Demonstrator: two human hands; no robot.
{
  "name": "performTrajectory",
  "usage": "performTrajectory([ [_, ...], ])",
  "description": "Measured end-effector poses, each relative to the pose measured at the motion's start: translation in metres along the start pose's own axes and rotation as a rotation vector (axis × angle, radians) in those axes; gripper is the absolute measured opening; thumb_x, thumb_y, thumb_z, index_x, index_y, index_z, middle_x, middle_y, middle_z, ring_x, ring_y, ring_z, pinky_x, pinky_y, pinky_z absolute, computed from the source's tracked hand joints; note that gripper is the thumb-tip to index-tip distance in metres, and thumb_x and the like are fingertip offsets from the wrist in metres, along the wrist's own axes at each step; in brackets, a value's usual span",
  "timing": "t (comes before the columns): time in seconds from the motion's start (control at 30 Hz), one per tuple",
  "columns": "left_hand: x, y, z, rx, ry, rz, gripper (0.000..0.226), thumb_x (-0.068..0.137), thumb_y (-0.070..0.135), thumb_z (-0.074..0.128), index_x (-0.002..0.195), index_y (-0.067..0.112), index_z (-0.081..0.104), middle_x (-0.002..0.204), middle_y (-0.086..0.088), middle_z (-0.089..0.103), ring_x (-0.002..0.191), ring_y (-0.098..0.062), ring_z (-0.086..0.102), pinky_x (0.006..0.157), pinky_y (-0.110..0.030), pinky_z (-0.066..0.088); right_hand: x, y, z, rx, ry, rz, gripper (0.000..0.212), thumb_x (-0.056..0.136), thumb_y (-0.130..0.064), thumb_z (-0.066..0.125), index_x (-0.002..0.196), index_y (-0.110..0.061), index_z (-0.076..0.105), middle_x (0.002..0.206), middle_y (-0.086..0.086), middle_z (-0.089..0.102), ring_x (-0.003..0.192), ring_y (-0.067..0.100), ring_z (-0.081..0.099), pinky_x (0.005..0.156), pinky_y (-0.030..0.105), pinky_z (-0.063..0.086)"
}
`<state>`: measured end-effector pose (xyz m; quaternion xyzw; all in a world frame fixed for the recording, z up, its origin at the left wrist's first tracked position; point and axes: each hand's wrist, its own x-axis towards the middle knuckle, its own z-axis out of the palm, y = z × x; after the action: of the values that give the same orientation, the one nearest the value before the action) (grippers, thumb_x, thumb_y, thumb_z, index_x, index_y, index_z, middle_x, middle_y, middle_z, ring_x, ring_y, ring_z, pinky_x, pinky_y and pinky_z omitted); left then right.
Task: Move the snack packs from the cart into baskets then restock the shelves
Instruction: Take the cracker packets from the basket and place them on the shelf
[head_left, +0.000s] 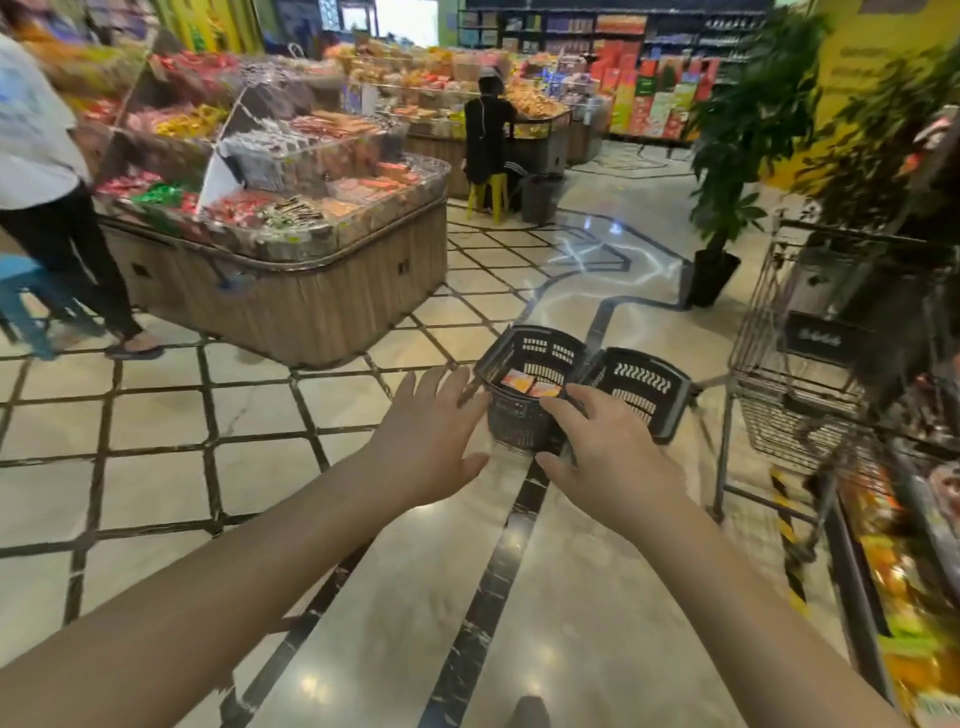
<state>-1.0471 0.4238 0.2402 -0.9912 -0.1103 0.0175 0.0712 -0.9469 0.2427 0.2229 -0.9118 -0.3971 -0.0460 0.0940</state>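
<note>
While snack packs (530, 385) fill one basket (524, 415), the other (641, 395) tilts.

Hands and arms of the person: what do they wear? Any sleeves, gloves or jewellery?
Nothing worn shows. The left hand and right hand have no gloves, rings or watch. The left forearm and right forearm are uncovered too; no sleeve is in view.

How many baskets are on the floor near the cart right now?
2. The near basket stands in front of the left hand and right hand, orange snack packs inside. The second basket sits tilted just right of it, toward the cart. Others may be hidden.
</note>
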Motion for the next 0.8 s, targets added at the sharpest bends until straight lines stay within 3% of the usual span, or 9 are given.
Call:
performTrajectory([
  [0.1,0.055,-0.015,0.009,-0.002,-0.033,-0.018,0.074,0.101,0.058,0.048,0.162,0.027,0.02,0.172,-0.007,0.008,0.157,-0.032,0.008,0.127,-0.053,0.014,0.055,0.019,0.02,0.002,0.001,-0.019,0.065,0.093,-0.046,0.063,0.151,-0.025,0.042,0.152,0.006,0.042,0.136,0.028,0.04,0.115,0.043,0.031],
  [0.43,0.294,-0.049,0.028,0.006,-0.116,-0.027,0.073,0.101,0.057,0.048,0.162,0.028,0.021,0.172,-0.007,0.01,0.157,-0.032,0.01,0.127,-0.053,0.015,0.261,0.125,0.065,0.042,-0.097,0.03,0.062,0.097,-0.047,0.057,0.152,-0.029,0.037,0.155,0.002,0.038,0.14,0.025,0.037,0.117,0.042,0.031],
  [0.8,0.52,-0.11,0.076,0.049,-0.143,0.159,0.07,0.1,0.056,0.049,0.159,0.028,0.025,0.169,-0.008,0.018,0.155,-0.031,0.016,0.126,-0.046,0.016,0.452,0.209,0.126,0.059,-0.196,0.154,0.061,0.097,-0.044,0.058,0.151,-0.028,0.038,0.153,0.006,0.039,0.138,0.029,0.039,0.116,0.042,0.032],
])
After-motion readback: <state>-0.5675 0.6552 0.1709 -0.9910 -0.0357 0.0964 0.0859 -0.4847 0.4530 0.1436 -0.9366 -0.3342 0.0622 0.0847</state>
